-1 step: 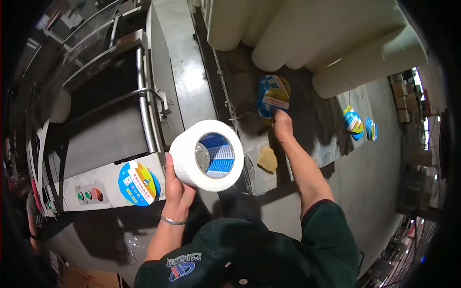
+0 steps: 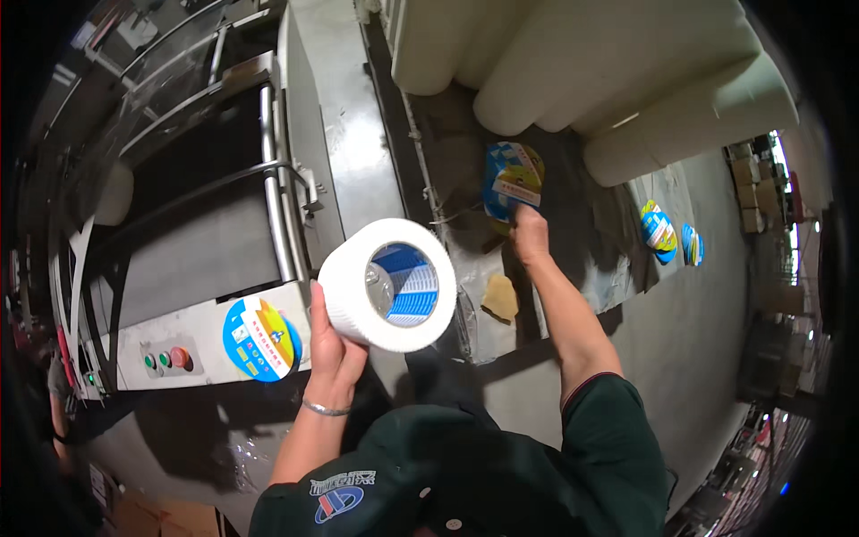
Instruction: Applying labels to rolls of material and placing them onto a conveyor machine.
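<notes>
My left hand (image 2: 335,358) grips a thick white ribbed roll (image 2: 344,291), tilted so its open end faces up. Blue and white printing lines its core (image 2: 410,291), and something clear shows inside. Over the dark surface to the right, my right hand (image 2: 530,234) has its fingers closed at the lower edge of several round blue and yellow labels (image 2: 514,179); the fingertips are partly hidden. A torn tan piece (image 2: 499,297) lies just below that hand.
Big pale rolls (image 2: 617,72) fill the far right. More round labels (image 2: 659,231) lie beyond my right arm. At left stands a machine with a metal roller (image 2: 276,188), push buttons (image 2: 165,360) and round labels (image 2: 259,340) on its front panel.
The view has shifted very slightly. Both hands keep their places, with the roll and the labels still in them.
</notes>
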`<state>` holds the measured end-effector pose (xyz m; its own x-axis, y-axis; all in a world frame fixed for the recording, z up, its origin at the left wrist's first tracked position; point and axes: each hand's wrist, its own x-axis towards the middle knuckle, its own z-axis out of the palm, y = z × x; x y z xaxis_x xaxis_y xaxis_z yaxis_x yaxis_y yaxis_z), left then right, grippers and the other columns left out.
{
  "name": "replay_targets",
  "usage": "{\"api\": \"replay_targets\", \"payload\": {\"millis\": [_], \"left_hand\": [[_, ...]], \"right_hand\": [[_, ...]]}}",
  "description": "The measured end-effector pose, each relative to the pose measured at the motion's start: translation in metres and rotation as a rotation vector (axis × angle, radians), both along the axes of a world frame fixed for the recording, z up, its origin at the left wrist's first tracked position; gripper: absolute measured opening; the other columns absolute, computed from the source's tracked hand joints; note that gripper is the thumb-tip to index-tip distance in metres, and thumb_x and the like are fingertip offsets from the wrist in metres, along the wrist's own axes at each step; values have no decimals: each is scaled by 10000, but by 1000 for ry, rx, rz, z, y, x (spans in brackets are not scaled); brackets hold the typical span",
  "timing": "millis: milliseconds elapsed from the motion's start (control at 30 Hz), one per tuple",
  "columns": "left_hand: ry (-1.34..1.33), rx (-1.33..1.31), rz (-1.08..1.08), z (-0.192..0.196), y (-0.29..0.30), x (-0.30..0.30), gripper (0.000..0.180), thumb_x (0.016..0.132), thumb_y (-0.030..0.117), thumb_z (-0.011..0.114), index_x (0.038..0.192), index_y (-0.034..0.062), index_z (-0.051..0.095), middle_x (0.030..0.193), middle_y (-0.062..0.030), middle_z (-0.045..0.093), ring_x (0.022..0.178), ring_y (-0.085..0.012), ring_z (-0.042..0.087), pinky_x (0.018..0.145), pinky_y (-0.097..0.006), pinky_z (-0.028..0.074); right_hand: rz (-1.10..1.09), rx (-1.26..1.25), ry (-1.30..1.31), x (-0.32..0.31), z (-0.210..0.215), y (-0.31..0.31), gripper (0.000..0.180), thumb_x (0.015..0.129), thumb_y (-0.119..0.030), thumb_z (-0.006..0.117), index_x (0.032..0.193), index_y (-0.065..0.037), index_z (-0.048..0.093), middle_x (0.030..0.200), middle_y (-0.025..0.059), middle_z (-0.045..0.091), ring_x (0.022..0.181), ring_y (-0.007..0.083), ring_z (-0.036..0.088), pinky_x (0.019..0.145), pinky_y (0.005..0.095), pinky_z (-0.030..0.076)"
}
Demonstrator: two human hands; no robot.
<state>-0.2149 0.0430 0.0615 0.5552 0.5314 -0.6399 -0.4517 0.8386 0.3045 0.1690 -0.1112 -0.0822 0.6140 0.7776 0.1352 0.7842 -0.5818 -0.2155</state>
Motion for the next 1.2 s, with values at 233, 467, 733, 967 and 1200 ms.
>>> {"api": "replay_targets", "payload": {"millis": [233,467,733,967,1200], "left_hand": [[-63,-39,110,-12,29,-38,653,1020,607,550,1446,113,543,1420,-40,604,1332,-214,544,1153,-415,411],[-144,43,147,21,57,-76,727,1037,633,467,1501,74,479,1466,-129,577,1338,-285,566,1135,-450,453],[-214,137,173,48,83,-134,723,1040,618,471,1489,51,485,1455,-119,580,1332,-267,568,1121,-418,457],[-162,313,222,72,139,-198,755,1056,622,359,1495,15,452,1439,-139,580,1337,-260,526,1153,-401,364],[221,528,415,60,177,-293,687,1057,554,342,1476,19,450,1271,-147,635,1212,-224,536,1035,-353,336]], "right_hand": [[369,505,-43,-192,214,76,329,851,27,621,1174,8,678,1159,215,690,1093,408,671,941,473,550],[751,392,195,-291,250,106,388,866,-31,688,1251,17,677,1290,206,672,1224,406,632,1047,494,518],[677,295,461,-343,285,161,657,648,-454,947,1123,-107,655,1580,394,282,1414,603,343,1154,579,349],[699,511,533,-386,286,250,617,521,-289,907,1051,-104,651,1522,386,410,1359,518,491,1103,507,425],[543,608,103,-380,230,460,589,589,-375,855,1063,-90,652,1314,324,574,1249,497,546,1026,523,480]]}}
